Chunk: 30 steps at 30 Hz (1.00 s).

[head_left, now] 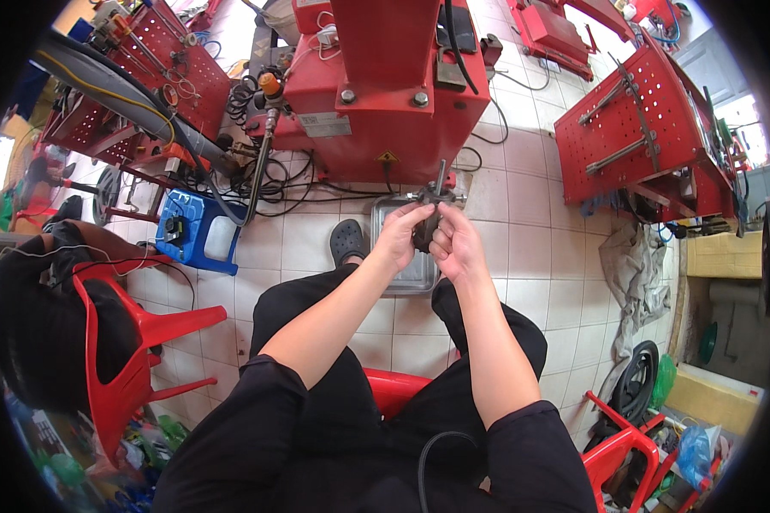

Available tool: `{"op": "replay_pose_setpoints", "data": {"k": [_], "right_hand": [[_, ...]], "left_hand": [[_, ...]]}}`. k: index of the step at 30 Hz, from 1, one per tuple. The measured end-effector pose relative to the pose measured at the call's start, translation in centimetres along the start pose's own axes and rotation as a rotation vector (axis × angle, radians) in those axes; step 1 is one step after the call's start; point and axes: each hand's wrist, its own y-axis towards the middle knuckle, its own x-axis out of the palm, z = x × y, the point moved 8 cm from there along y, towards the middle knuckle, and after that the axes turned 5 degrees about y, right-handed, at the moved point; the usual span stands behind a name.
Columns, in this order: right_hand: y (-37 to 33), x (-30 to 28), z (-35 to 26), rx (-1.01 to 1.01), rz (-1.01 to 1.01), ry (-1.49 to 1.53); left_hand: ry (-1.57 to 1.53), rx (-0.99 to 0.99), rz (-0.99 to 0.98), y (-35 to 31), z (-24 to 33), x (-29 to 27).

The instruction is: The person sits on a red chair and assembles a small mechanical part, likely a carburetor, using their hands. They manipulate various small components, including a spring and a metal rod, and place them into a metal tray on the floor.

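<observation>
I hold a dark metal machine part point(422, 235) in front of me, between both hands. A thin rod stands up from its top, and a short bright shaft end shows to the right. My left hand point(395, 237) is closed on its left side, thumb and fingertips near the top. At the right, my right hand point(458, 245) is closed with the fingers curled and the thumb and forefinger pinching near the base of the rod. The fingers cover much of the part, so its exact kind is hidden. Below my hands, a shallow rectangular grey tray point(412, 288) sits on the floor.
A big red machine point(376, 137) stands ahead, with black hoses and cables at its foot. Red perforated tool panels flank it, one at right point(633, 128). At left are a blue stool point(198, 231) and a person in dark clothes on a red chair point(115, 342).
</observation>
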Motion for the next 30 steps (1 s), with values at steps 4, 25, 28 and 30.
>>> {"op": "replay_pose_setpoints", "data": {"k": [4,25,28,30], "right_hand": [[-0.8,1.4,-0.3,-0.048,-0.052,-0.009],[-16.6,7.8,9.1,0.041,-0.240,0.032],[-17.4,6.5,9.8,0.059,-0.265,0.091],[-18.1,5.8,9.6,0.061,-0.237,0.030]], "left_hand": [[0.006,0.024,0.004,-0.5,0.8,0.2],[-0.042,0.190,0.008,-20.6,5.2,-0.6],[-0.009,0.198,0.058,-21.3,4.6,-0.8],[-0.026,0.182,0.022,-21.2,3.8,-0.8]]}}
